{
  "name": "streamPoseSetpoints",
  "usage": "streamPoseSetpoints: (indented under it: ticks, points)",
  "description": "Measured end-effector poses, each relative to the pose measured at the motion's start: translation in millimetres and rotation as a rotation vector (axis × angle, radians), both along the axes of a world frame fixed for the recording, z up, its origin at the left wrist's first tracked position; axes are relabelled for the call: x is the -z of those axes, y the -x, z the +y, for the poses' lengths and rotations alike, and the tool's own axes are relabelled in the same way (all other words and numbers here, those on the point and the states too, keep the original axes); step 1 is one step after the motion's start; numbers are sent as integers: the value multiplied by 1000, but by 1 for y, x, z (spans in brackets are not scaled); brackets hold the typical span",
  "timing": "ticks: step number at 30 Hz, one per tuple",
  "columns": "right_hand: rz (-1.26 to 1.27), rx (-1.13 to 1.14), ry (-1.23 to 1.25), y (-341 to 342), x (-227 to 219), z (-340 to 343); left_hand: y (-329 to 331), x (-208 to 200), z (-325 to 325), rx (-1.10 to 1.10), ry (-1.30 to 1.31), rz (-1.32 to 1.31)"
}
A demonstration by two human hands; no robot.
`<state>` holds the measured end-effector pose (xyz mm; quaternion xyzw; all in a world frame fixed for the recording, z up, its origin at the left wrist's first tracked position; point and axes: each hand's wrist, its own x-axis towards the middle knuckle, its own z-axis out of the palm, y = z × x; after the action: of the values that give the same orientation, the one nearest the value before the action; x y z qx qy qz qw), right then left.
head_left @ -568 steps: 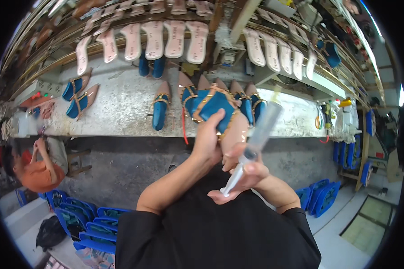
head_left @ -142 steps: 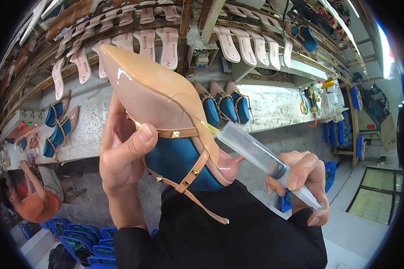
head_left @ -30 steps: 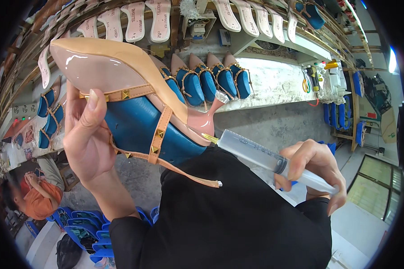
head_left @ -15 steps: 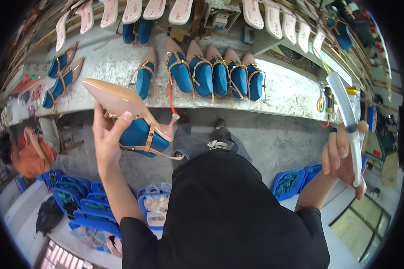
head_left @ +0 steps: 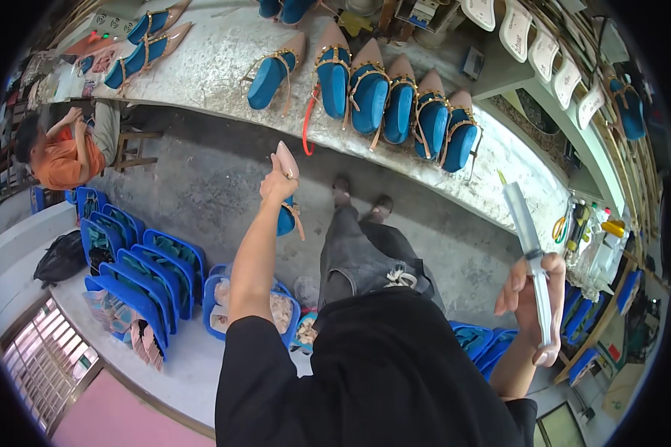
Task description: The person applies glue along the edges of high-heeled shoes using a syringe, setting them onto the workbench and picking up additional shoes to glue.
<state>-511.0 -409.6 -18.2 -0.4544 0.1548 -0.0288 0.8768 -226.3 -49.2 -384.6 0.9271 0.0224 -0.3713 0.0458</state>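
My left hand (head_left: 277, 184), arm stretched forward, is closed around a pointed pink high-heeled shoe (head_left: 287, 158). The shoe hangs over the floor just short of the workbench, its toe toward the bench; its blue-covered part and a strap show below the hand, and the heel is hidden. In my right hand (head_left: 533, 294) is a large clear plastic syringe (head_left: 523, 220) with a thin yellowish tip pointing up and away. The thumb lies at the plunger's end, the fingers around the barrel's lower end. A row of similar studded shoes (head_left: 369, 97) stands on the workbench (head_left: 216, 82).
Pink insoles (head_left: 544, 56) line a rack above the bench. A red loop (head_left: 308, 130) hangs at the bench edge. Scissors (head_left: 560, 229) and tools lie at the right. Blue bins (head_left: 173, 261) stand behind on the left. A person in orange (head_left: 65, 156) sits at far left.
My left hand has moved forward and down with the shoe, turning it so its toe points to the bench. The view has turned. The syringe is still in my right hand.
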Motion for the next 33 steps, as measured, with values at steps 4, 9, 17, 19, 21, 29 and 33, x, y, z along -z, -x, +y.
streamPoseSetpoints:
  ticks: [4, 9, 17, 19, 21, 29, 33]
  points:
    - [40, 61, 24, 4, 5, -3, 6, 14, -19, -31, 39, 2]
    - [95, 93, 34, -5, 15, 10, 38, 5, -20, -87, 93, 26]
    - [168, 73, 108, -31, 20, 31, 62, 11, -73, 48, 271, 49]
    - [164, 62, 115, -32, 19, 34, 55, 4, -79, 43, 273, 49]
    - [176, 60, 126, -29, 15, 38, 52, -1, -71, 30, 275, 40]
    - [51, 211, 150, 9, -5, 11, 65, -148, -69, 179, 375, -216]
    - [-74, 342, 164, 44, -18, -30, 93, -245, -115, 330, 611, -439]
